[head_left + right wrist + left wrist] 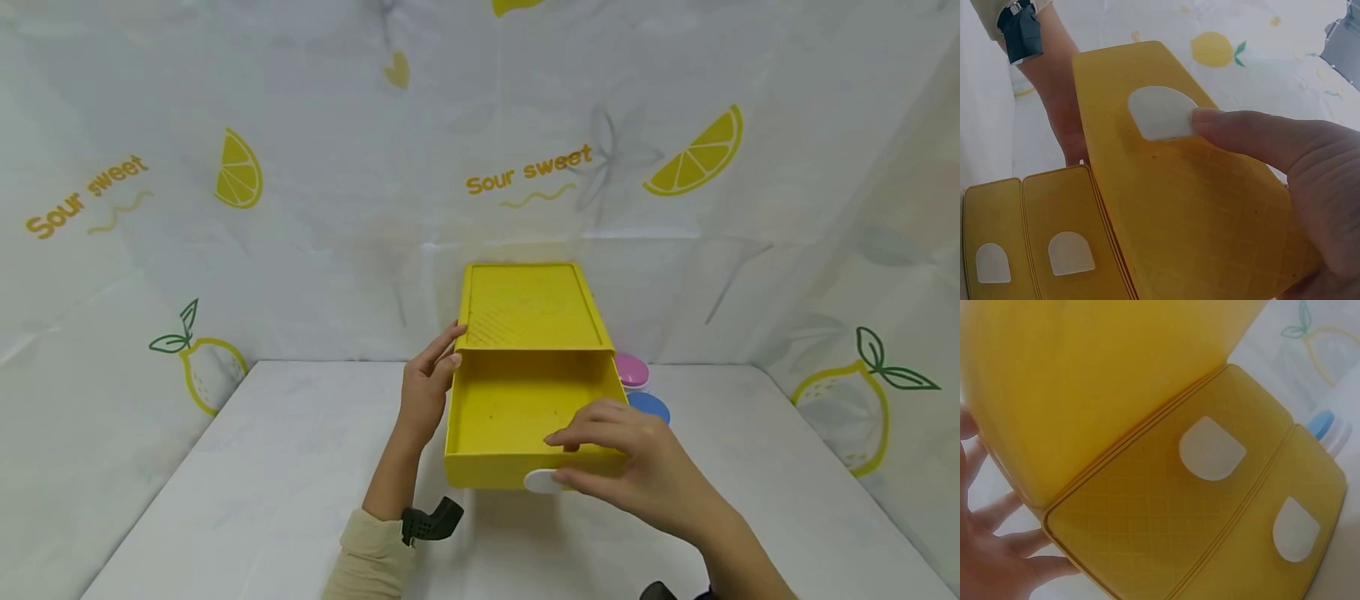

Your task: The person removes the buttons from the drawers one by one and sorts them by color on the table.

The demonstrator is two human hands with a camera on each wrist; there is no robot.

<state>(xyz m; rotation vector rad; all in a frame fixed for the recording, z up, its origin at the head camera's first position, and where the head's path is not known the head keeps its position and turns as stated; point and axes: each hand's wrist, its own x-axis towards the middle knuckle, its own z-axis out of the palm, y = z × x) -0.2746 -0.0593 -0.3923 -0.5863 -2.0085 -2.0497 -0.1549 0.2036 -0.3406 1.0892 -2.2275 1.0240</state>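
A yellow drawer cabinet (536, 304) stands with its top drawer (517, 408) pulled well out, bare inside. My left hand (429, 387) rests against the cabinet's left side, fingers straight and spread along it in the left wrist view. At the drawer's front is my right hand (626, 454). Its thumb presses the edge of the white rounded handle (1163, 112), while the fingers reach over the front wall, hidden behind it in the right wrist view. Below, two closed drawers carry their own white handles (1212, 449).
Right of the cabinet stand a pink-lidded container (632, 369) and a blue-lidded one (649, 407), partly hidden. A white table (315, 467) lies beneath, and a white lemon-print cloth (337, 208) rises behind. A black wrist device (431, 522) sits on the left wrist.
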